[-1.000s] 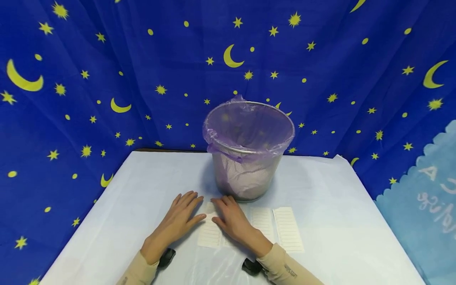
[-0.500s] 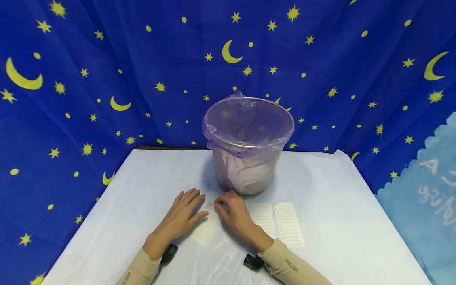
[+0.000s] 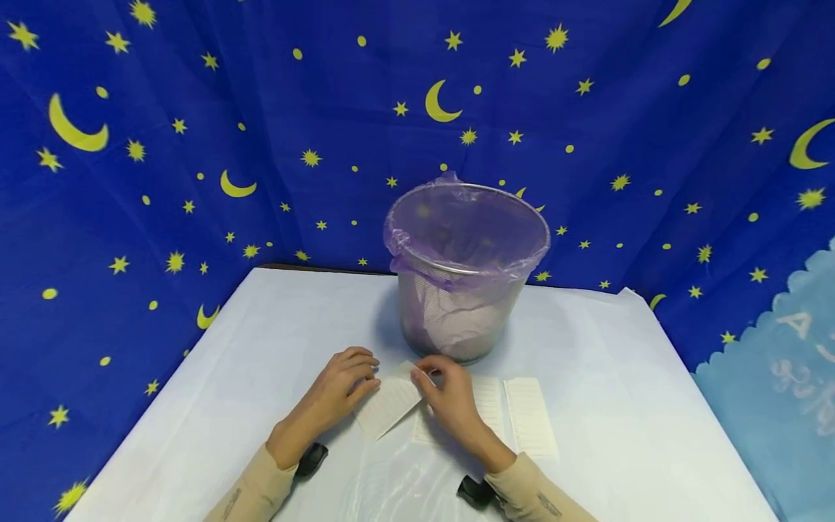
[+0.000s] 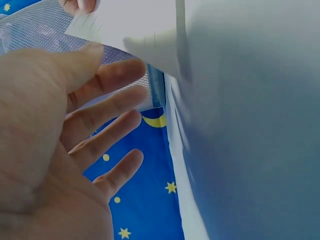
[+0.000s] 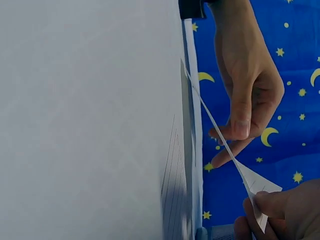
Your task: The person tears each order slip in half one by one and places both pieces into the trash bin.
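My right hand (image 3: 451, 400) pinches a corner of a lined sheet of paper (image 3: 390, 401) between thumb and fingers. The sheet is raised and tilted off the white table; in the right wrist view the paper (image 5: 220, 129) appears nearly edge-on. My left hand (image 3: 338, 388) is at the sheet's left side with relaxed, slightly bent fingers. In the left wrist view the left hand (image 4: 65, 125) has nothing in its grasp, its thumb tip close to the paper's edge; whether they touch I cannot tell. More lined sheets (image 3: 530, 415) lie flat right of and partly under the right hand.
A wire mesh wastebasket (image 3: 457, 319) with a purple bag liner (image 3: 424, 270) over its rim stands just beyond the hands. A white-covered table (image 3: 306, 312) carries everything. Behind hangs a blue curtain (image 3: 365, 145) with yellow moons and stars.
My right hand has gone from fingers spread on the leftmost sheet to pinching its corner. The sheet has turned and lifted. My left hand's fingers have bent slightly.
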Demonstrator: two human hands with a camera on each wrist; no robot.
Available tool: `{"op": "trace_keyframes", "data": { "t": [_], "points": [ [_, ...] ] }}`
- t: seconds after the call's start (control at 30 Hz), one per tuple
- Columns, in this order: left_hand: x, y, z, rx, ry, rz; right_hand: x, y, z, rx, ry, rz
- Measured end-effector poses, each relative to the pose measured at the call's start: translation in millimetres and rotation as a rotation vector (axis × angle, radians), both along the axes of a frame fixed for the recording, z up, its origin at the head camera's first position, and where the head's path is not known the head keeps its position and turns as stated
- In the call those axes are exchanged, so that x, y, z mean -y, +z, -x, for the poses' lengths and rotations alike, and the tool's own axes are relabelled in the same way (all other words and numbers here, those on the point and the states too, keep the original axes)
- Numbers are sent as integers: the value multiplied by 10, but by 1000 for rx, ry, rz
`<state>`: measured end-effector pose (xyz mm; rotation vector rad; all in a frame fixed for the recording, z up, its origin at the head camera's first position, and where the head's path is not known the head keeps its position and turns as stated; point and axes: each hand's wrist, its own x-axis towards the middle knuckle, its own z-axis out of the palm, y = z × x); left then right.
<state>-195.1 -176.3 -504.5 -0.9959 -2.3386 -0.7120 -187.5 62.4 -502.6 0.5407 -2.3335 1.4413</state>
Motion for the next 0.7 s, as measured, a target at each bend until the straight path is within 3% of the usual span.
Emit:
{"op": "trace_keyframes", "data": {
  "t": [0.33, 0.7],
  "points": [
    [-21, -29, 14, 102, -149, 16, -141, -62, -84, 6, -154, 101],
    [5, -38, -8, 79, -105, -68, -206, -73, -147, -2, -152, 56]
  ]
}}
